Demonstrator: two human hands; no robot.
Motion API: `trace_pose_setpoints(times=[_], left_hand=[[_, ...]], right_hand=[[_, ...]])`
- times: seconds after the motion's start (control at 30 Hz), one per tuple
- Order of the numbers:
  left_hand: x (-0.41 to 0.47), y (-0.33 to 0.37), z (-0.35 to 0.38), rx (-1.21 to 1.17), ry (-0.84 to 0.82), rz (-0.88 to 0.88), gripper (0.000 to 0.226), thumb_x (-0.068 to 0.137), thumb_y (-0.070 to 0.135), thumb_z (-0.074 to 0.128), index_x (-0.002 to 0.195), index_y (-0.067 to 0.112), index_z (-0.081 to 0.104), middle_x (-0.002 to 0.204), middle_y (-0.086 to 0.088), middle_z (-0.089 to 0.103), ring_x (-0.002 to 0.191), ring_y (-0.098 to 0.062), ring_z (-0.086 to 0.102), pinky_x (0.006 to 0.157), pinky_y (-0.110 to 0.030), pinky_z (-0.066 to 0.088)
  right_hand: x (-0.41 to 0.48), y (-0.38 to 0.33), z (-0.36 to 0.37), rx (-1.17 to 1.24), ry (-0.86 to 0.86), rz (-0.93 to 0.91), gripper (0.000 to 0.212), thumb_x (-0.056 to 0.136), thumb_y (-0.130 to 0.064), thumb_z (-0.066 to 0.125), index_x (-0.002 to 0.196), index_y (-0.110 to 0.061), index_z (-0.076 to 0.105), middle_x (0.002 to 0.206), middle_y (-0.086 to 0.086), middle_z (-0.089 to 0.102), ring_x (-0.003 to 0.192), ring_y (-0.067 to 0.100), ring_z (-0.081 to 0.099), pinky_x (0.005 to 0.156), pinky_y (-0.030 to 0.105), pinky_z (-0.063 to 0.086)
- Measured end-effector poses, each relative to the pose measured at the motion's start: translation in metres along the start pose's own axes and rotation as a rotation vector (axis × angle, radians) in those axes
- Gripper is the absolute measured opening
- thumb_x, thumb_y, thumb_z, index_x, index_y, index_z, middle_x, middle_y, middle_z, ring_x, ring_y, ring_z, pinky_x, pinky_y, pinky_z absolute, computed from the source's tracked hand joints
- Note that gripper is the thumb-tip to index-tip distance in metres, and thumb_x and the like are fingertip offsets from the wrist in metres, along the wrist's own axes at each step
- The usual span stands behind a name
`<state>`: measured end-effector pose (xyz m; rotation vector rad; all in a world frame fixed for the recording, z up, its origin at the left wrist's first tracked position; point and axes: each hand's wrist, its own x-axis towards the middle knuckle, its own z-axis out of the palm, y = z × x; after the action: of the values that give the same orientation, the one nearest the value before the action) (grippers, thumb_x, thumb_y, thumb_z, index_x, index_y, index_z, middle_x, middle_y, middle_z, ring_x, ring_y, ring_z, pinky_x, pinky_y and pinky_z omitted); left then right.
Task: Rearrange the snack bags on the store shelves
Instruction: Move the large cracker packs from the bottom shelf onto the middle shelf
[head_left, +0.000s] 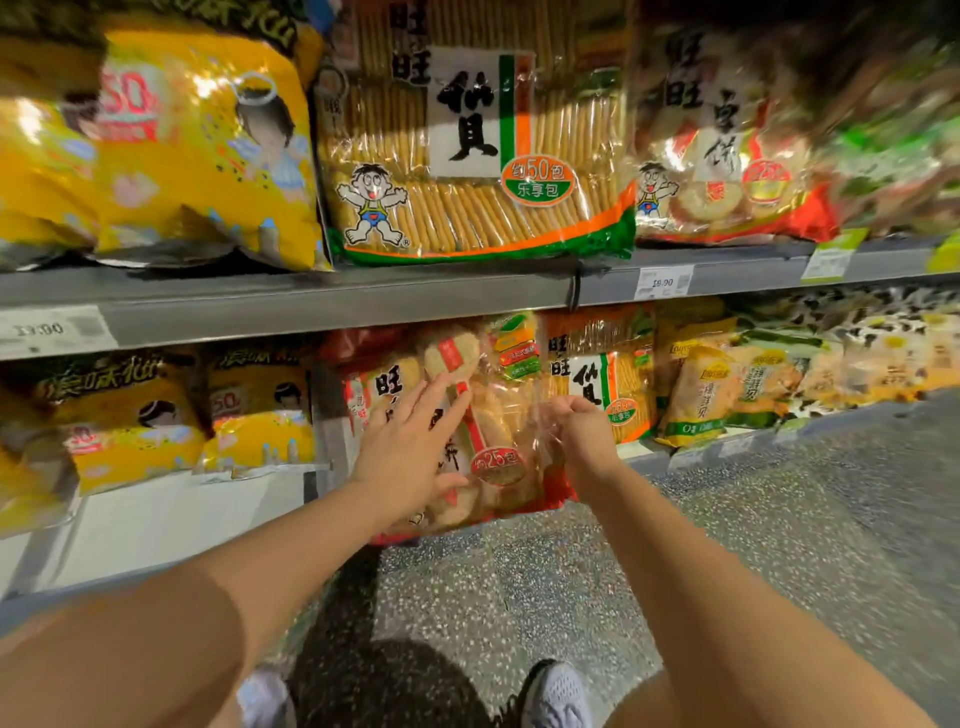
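Observation:
A red-trimmed clear bag of round rice crackers (493, 415) stands tilted at the front of the lower shelf, its bottom hanging over the shelf edge. My left hand (410, 447) lies flat on the bag's front with fingers spread. My right hand (582, 431) pinches the bag's clear right edge. Behind it to the right stands a small orange-and-green cracker bag (608, 364). On the upper shelf are a large orange-and-green cracker bag (478, 145) and a red-trimmed rice cracker bag (722, 145).
Yellow snack bags (156, 145) fill the upper left, and smaller yellow ones (260, 415) sit lower left beside a bare white shelf patch. Pale yellow-green bags (727, 384) line the lower right. Grey shelf rail (363, 301) carries price tags. Speckled floor and my shoes lie below.

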<state>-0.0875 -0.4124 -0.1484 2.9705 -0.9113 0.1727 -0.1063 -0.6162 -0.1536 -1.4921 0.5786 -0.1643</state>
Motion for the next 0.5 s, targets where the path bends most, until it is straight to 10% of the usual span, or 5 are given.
trace_pose_setpoints(times=[0.2,0.37,0.5], left_hand=[[-0.023,0.003,-0.021,0.067,0.15,0.087,0.108,0.043,0.069,0.077,0.132,0.021,0.041,0.134,-0.015,0.053,0.114,-0.032,0.059,0.08,-0.052,0.051],[-0.03,0.022,-0.035,0.023,0.193,0.097,0.102,0.053,0.066,0.075,0.138,0.02,0.043,0.143,-0.018,0.043,0.127,-0.035,0.046,0.092,-0.055,0.043],[-0.038,0.029,-0.05,-0.119,0.157,-0.075,0.099,0.078,0.065,0.055,0.15,0.024,0.001,0.158,-0.01,0.002,0.145,-0.029,0.007,0.113,-0.047,0.016]], right_hand=[[-0.052,-0.012,-0.031,-0.313,0.011,-0.095,0.038,0.081,-0.001,0.05,0.048,-0.019,0.045,0.048,-0.004,0.049,0.056,0.017,0.045,0.055,0.027,0.035],[-0.098,-0.012,-0.042,-0.52,-0.12,-0.137,0.032,0.086,-0.001,0.05,0.06,-0.018,0.046,0.061,-0.004,0.051,0.059,0.012,0.046,0.057,0.027,0.037],[-0.118,-0.027,-0.052,-0.518,-0.149,-0.142,0.029,0.091,-0.001,0.048,0.065,-0.014,0.048,0.064,-0.004,0.05,0.058,0.007,0.046,0.051,0.013,0.038]])
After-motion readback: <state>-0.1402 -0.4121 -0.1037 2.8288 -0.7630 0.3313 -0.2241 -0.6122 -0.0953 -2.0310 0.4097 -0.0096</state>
